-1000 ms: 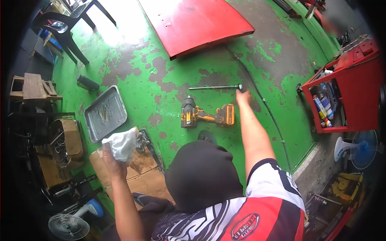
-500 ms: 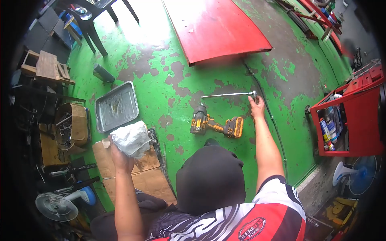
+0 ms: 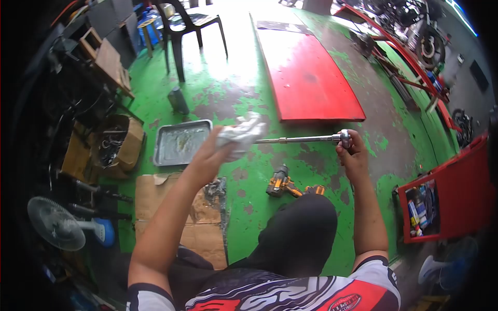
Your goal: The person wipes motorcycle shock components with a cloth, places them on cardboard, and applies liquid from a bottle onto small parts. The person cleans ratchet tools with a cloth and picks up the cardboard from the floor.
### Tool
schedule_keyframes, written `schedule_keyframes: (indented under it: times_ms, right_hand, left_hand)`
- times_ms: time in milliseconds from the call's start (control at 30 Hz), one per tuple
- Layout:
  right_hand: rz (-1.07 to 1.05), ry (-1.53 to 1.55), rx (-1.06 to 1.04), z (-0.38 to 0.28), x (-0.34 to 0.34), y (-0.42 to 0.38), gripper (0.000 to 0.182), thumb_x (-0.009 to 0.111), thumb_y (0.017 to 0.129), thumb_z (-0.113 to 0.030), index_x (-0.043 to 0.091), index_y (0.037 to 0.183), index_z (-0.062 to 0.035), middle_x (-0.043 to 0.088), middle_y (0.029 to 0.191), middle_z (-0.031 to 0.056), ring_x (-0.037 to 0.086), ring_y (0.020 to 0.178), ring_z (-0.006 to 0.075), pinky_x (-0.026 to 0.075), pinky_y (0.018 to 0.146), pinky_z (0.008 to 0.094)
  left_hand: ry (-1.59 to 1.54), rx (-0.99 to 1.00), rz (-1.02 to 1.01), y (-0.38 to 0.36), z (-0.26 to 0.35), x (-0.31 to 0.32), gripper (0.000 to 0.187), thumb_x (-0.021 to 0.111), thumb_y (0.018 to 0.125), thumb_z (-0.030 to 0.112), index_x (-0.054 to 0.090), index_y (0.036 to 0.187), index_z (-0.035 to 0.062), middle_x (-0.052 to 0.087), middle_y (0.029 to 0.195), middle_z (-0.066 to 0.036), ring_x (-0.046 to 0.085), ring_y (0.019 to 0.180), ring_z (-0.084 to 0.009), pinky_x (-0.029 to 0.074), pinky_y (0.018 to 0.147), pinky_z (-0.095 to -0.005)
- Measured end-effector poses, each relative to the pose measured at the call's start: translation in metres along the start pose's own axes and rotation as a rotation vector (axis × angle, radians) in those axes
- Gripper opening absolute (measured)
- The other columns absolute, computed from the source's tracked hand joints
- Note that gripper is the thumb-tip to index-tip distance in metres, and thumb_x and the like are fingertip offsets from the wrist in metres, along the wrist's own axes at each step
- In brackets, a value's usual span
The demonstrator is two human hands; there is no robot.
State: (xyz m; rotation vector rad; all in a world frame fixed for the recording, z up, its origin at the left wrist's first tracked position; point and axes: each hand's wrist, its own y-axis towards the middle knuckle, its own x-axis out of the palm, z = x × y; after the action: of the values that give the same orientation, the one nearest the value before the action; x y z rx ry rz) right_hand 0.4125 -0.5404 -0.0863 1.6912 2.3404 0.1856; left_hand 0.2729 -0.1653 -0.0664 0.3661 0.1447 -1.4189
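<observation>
Ratchet wrench [image 3: 303,139] now lifted off the floor, right hand [image 3: 351,149] gripping its head; left hand [image 3: 220,147] clamps white rag [image 3: 243,132] onto the handle end.

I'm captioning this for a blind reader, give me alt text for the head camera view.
The right hand grips the head end of a long ratchet wrench while the left hand presses a white rag around its other end, above a green floor with a yellow impact driver.
</observation>
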Motion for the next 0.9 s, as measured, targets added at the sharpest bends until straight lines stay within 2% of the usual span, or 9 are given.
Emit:
schedule_keyframes:
  times_ms: [67, 200, 267, 367, 433, 667, 800, 867, 900]
  right_hand:
    - [-0.062, 0.009, -0.039, -0.031, 0.029, 0.006, 0.039, 0.074, 0.088, -0.007, 0.057, 0.123, -0.0075, 0.059, 0.091, -0.0038, 0.053, 0.076, 0.0039, 0.042, 0.059, 0.0210]
    - [-0.216, 0.096, -0.101, -0.083, 0.084, 0.008, 0.035, 0.074, 0.089, -0.006, 0.057, 0.119, -0.0069, 0.059, 0.093, -0.0038, 0.053, 0.077, 0.0031, 0.042, 0.061, 0.0201]
    - [-0.295, 0.062, -0.156, -0.100, 0.108, 0.008, 0.032, 0.075, 0.089, -0.007, 0.057, 0.116, -0.0064, 0.059, 0.092, -0.0040, 0.053, 0.078, 0.0022, 0.042, 0.061, 0.0201]
    - [-0.418, 0.005, -0.064, -0.117, 0.142, 0.007, 0.028, 0.076, 0.089, -0.008, 0.057, 0.110, -0.0064, 0.060, 0.088, -0.0045, 0.053, 0.076, 0.0009, 0.041, 0.060, 0.0197]
    - [-0.420, -0.102, -0.075, -0.143, 0.175, -0.001, 0.018, 0.076, 0.090, -0.010, 0.060, 0.098, -0.0055, 0.057, 0.076, -0.0053, 0.050, 0.066, 0.0001, 0.037, 0.056, 0.0194]
    - [-0.514, -0.097, -0.059, -0.151, 0.228, -0.028, 0.019, 0.076, 0.091, -0.015, 0.062, 0.083, -0.0048, 0.049, 0.064, -0.0078, 0.037, 0.056, -0.0007, 0.026, 0.049, 0.0217]
    - [-0.513, -0.045, -0.110, -0.148, 0.239, -0.053, 0.017, 0.075, 0.091, -0.014, 0.062, 0.084, -0.0043, 0.051, 0.063, -0.0065, 0.039, 0.055, -0.0002, 0.027, 0.048, 0.0224]
    - [-0.388, -0.076, -0.300, -0.142, 0.240, -0.051, 0.017, 0.074, 0.092, -0.012, 0.060, 0.084, -0.0050, 0.053, 0.064, -0.0051, 0.040, 0.054, 0.0002, 0.028, 0.047, 0.0221]
    - [-0.277, 0.045, -0.277, -0.147, 0.231, -0.046, 0.016, 0.073, 0.092, -0.010, 0.059, 0.084, -0.0058, 0.054, 0.065, -0.0042, 0.042, 0.054, 0.0005, 0.029, 0.047, 0.0217]
  left_hand:
    - [-0.083, 0.037, -0.160, 0.005, 0.023, 0.007, 0.042, 0.062, 0.100, 0.022, 0.046, 0.135, 0.0050, 0.062, 0.120, -0.017, 0.061, 0.108, -0.0274, 0.048, 0.095, -0.0379]
    - [0.296, 0.308, -0.126, -0.005, 0.027, 0.000, 0.039, 0.066, 0.097, 0.022, 0.040, 0.123, 0.0078, 0.061, 0.115, -0.023, 0.060, 0.108, -0.0447, 0.049, 0.092, -0.0454]
    - [0.409, 0.255, -0.128, -0.016, 0.023, -0.021, 0.037, 0.067, 0.095, 0.024, 0.044, 0.118, 0.0066, 0.063, 0.111, -0.022, 0.062, 0.105, -0.0436, 0.050, 0.088, -0.0466]
    - [0.558, 0.244, -0.092, -0.037, 0.018, -0.049, 0.035, 0.071, 0.091, 0.028, 0.052, 0.109, 0.0053, 0.066, 0.100, -0.022, 0.066, 0.096, -0.0418, 0.052, 0.080, -0.0475]
    - [0.627, 0.216, -0.070, -0.051, 0.022, -0.065, 0.032, 0.072, 0.089, 0.029, 0.057, 0.102, 0.0048, 0.067, 0.091, -0.021, 0.067, 0.089, -0.0408, 0.052, 0.075, -0.0477]
    - [0.549, 0.156, -0.148, -0.107, 0.027, -0.112, 0.028, 0.075, 0.084, 0.028, 0.062, 0.090, 0.0045, 0.067, 0.080, -0.019, 0.067, 0.079, -0.0399, 0.052, 0.069, -0.0488]
    - [0.632, 0.252, -0.159, -0.127, 0.024, -0.130, 0.028, 0.075, 0.083, 0.029, 0.062, 0.093, 0.0061, 0.067, 0.082, -0.018, 0.067, 0.079, -0.0392, 0.052, 0.069, -0.0481]
    - [0.666, 0.310, -0.139, -0.130, 0.015, -0.139, 0.026, 0.075, 0.083, 0.030, 0.064, 0.091, 0.0074, 0.067, 0.081, -0.018, 0.067, 0.079, -0.0389, 0.053, 0.067, -0.0472]
    - [0.735, 0.201, -0.059, -0.134, -0.003, -0.156, 0.025, 0.075, 0.083, 0.029, 0.064, 0.089, 0.0072, 0.067, 0.080, -0.018, 0.067, 0.078, -0.0390, 0.053, 0.066, -0.0471]
